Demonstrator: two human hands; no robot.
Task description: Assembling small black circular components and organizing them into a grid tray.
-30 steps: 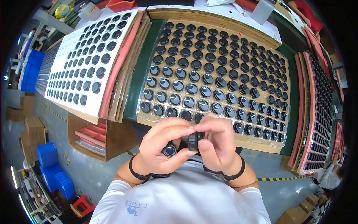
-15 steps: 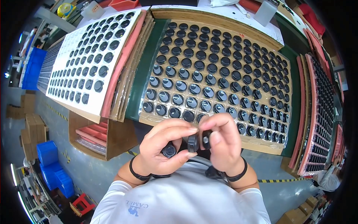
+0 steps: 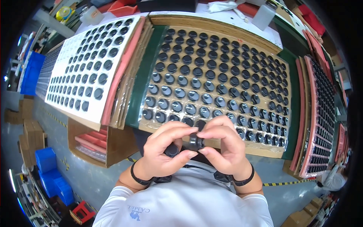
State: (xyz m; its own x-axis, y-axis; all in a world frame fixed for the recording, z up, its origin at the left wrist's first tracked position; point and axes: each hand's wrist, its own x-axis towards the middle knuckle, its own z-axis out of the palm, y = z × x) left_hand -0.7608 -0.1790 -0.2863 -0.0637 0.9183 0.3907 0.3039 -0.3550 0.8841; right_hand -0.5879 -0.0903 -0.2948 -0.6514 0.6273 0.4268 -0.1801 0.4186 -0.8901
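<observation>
My left hand (image 3: pixel 160 151) pinches a short black cylindrical part (image 3: pixel 193 142) between thumb and fingertips. A second black round part (image 3: pixel 172 150) is tucked in the same hand against the curled fingers. My right hand (image 3: pixel 227 145) closes thumb and fingers on another black piece (image 3: pixel 200 143), which meets the left hand's pinched part end to end. Whether the two are joined I cannot tell. Just beyond both hands lies a clear plastic tray (image 3: pixel 148 123) on cardboard, filled with rows of similar black round parts (image 3: pixel 190 109); the hands hide part of its near edge.
On the left, a white tray (image 3: pixel 72 49) of black parts tops a stack of pink and brown sheets. Another tray stack (image 3: pixel 321 113) stands at the right. A cardboard box (image 3: pixel 113 145) sits below left; plastic bottles (image 3: pixel 263 17) stand at the back.
My right hand has moved left and brought its black piece against the part in my left hand; a gap was between them before. The view has shifted slightly.
</observation>
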